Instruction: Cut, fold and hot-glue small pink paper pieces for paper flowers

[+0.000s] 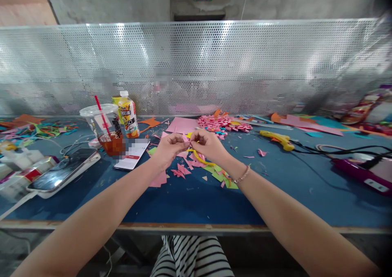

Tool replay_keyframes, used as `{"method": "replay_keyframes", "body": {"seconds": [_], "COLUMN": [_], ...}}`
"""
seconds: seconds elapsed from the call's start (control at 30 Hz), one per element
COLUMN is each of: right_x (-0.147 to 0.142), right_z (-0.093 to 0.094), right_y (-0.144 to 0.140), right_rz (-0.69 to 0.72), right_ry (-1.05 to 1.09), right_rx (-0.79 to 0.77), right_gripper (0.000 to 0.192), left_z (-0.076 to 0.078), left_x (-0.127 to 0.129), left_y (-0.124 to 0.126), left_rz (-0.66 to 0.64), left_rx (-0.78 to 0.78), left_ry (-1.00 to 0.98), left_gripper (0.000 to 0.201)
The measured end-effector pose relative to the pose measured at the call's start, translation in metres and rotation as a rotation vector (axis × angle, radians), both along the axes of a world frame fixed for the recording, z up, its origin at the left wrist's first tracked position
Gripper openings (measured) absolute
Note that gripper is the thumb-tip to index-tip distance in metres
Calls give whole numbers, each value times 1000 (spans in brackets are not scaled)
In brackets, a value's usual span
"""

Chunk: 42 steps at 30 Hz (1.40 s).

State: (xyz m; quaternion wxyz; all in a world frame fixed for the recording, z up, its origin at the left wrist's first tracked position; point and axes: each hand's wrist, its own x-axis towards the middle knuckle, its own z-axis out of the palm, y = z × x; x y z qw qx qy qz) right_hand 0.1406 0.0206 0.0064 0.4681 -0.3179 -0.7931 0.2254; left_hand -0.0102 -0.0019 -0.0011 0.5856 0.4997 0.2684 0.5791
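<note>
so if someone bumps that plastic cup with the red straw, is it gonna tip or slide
The plastic cup looks tall and narrows toward its base, so a bump near the rim would probably tip it. The reddish drink fills only the bottom, which likely steadies it a little. The red straw sticks out of the top, so spilling seems possible near the phone.
</note>
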Motion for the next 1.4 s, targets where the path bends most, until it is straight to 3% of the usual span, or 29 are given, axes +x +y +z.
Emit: {"method": "replay_keyframes", "body": {"seconds": [0.17,0.7,1.07,1.4], "right_x": [0,1,4,8], "right_z": [0,3,5,5], "right_y": [-1,-6,-7,-9], "right_rz": [-38,-1,64,31], "right_ry": [-33,-23,-33,-94], "right_rx": [61,47,54,282], "right_gripper": [3,3,3,7], "left_z": [-2,-1,6,6], "left_x": [-1,-3,-4,-3], "left_y": [1,4,-1,-4], "left_rz": [20,-4,-69,-96], "left_rx": [14,-20,-186,-192], "left_ry": [37,11,-26,-71], "left_gripper": [22,22,17,10]}}
